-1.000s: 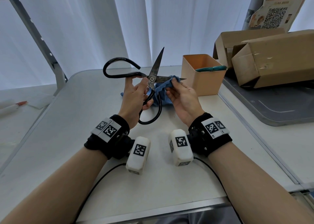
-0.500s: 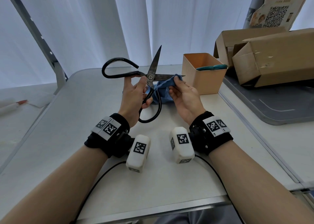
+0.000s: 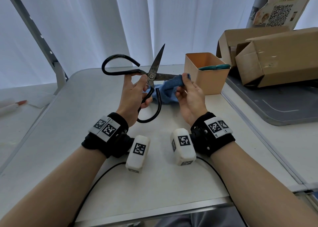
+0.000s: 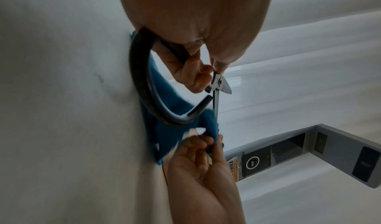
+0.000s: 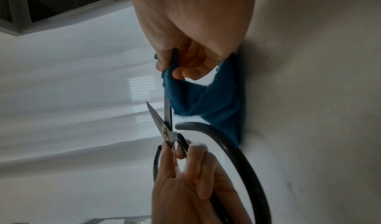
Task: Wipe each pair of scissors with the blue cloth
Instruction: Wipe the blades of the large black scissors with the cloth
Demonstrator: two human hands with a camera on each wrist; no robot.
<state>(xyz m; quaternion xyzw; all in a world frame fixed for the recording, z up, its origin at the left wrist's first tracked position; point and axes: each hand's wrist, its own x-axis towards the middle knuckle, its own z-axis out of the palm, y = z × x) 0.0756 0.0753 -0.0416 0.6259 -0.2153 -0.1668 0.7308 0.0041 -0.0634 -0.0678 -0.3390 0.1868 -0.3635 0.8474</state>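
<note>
Large black-handled scissors (image 3: 151,75) are held above the white table (image 3: 86,123), blades spread wide. One blade points up, the other lies level toward the right. My left hand (image 3: 136,95) grips them near the pivot (image 4: 219,82), thumb on the pivot and fingers round a handle loop (image 5: 237,154). My right hand (image 3: 187,92) pinches the blue cloth (image 3: 169,90) round the level blade near its tip. The rest of the cloth (image 5: 218,100) hangs down to the table. A second pair with teal handles (image 3: 213,67) lies in the orange bin (image 3: 206,82).
Two cardboard boxes (image 3: 275,54) sit on a grey tray (image 3: 284,106) at the right. A white curtain (image 3: 103,20) hangs behind the table. A metal frame leg (image 3: 43,40) stands at the back left. A pen-like object (image 3: 13,106) lies on the left surface.
My right hand has slid the cloth outward along the level blade toward its tip. The scissors and my left hand have stayed nearly in place.
</note>
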